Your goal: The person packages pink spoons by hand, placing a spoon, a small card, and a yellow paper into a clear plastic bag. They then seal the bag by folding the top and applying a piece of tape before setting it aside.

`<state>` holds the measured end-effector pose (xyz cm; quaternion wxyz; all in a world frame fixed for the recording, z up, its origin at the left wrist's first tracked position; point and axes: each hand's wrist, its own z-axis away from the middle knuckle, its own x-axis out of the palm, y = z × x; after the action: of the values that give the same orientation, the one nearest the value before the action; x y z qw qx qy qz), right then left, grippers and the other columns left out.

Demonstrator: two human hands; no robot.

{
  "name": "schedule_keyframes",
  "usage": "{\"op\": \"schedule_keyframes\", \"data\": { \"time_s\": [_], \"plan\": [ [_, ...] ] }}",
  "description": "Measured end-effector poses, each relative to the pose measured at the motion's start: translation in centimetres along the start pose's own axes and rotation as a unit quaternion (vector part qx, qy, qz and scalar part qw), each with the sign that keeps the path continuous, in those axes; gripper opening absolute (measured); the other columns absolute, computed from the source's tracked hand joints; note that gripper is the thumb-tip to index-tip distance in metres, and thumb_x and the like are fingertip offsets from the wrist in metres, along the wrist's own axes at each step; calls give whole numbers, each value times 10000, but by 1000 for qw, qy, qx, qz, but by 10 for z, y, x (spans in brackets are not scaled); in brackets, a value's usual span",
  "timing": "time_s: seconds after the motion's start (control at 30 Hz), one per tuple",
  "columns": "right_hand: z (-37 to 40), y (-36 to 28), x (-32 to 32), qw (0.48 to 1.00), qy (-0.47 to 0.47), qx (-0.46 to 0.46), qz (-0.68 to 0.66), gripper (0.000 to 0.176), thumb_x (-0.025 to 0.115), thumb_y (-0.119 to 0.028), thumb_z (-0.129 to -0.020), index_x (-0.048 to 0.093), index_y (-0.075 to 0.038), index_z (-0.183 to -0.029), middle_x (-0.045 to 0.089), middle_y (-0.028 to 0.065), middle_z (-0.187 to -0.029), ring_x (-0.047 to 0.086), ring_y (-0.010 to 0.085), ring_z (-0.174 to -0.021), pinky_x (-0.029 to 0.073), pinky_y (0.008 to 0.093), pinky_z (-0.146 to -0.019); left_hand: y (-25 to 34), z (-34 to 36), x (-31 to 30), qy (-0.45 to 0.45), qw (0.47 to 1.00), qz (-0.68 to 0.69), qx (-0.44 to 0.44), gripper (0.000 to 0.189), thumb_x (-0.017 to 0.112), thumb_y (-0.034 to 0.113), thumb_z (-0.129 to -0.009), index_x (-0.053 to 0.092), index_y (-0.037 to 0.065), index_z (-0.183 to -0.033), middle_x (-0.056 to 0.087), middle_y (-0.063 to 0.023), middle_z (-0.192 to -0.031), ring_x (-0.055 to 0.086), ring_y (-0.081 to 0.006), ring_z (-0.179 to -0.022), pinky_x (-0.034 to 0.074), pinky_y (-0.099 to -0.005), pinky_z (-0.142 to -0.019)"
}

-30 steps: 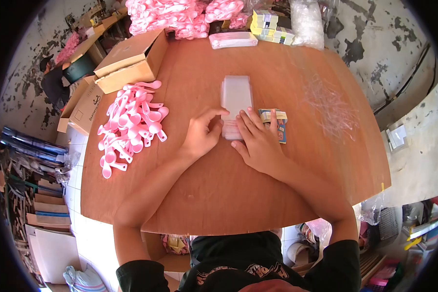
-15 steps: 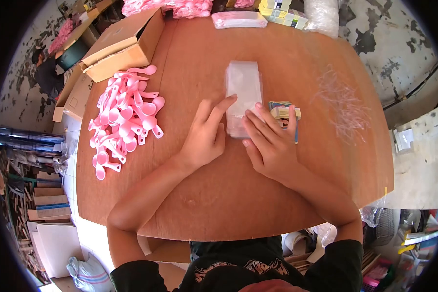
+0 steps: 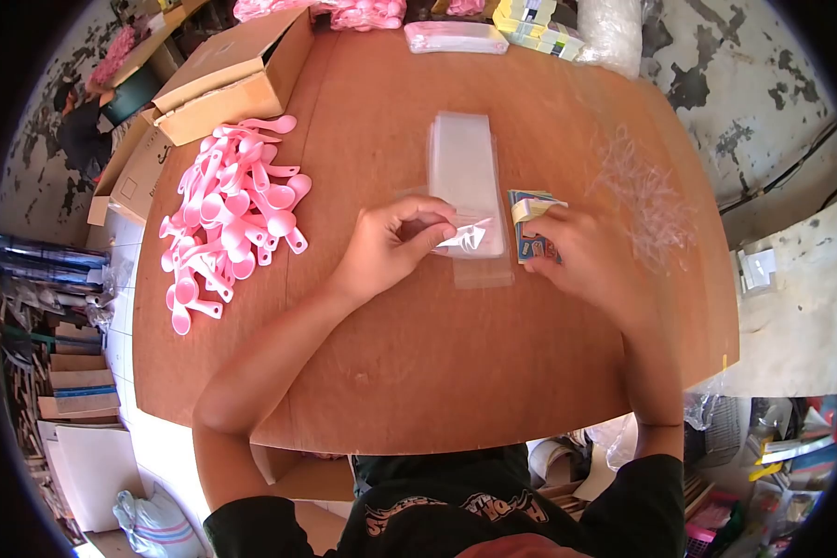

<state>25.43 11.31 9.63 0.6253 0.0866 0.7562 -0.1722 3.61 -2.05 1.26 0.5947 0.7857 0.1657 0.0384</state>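
Note:
A stack of clear plastic bags (image 3: 463, 167) lies at the middle of the brown table. My left hand (image 3: 395, 244) pinches the edge of a clear bag at the stack's lower left, where the plastic is lifted and shines. Right of the stack is a small pile of printed cards (image 3: 536, 247) with a folded pale paper piece on top. My right hand (image 3: 581, 251) is on the right side of this pile, thumb and fingers closed at its edge; how much it grips is partly hidden.
Pink spoons (image 3: 237, 209) are heaped at the left, below a cardboard box (image 3: 228, 74). Thin clear strips (image 3: 646, 200) lie at the right. A wrapped pack (image 3: 456, 37), yellow bundles (image 3: 538, 28) and a plastic roll (image 3: 610, 33) stand at the back. Another person (image 3: 84, 135) is at the far left.
My right hand has moved from the bag stack right to the cards. My left hand has closed on a bag edge, and the plastic there is now lifted. The view has shifted slightly.

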Motion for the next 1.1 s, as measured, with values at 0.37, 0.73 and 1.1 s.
{"op": "schedule_keyframes", "data": {
  "time_s": [0.37,0.73,1.1],
  "plan": [
    [7,22,13,994,-16,-12,-112,193,767,-135,-700,728,-32,-859,696,105,-963,654,304,-837,516,391,-748,-6,-5,-5,-3,990,132,-42,278,640,48,-916,582,3,-1184,706,-88,-972,637,-97,-914,513,-245,-819],
    [9,16,19,997,38,-56,-42,66,627,-64,-752,621,-5,-724,627,125,-759,623,306,-680,497,405,-606,-7,-6,-4,-5,992,115,-54,288,640,11,-900,592,-13,-1183,721,-98,-961,648,-93,-899,524,-257,-815],
    [18,-2,4,915,295,-9,-275,91,637,-58,-894,661,21,-931,670,91,-815,622,136,-719,488,254,-650,-4,-4,-2,-30,994,71,-73,324,671,27,-877,594,-5,-1191,728,-89,-959,651,-87,-899,523,-275,-832]
  ]
}}
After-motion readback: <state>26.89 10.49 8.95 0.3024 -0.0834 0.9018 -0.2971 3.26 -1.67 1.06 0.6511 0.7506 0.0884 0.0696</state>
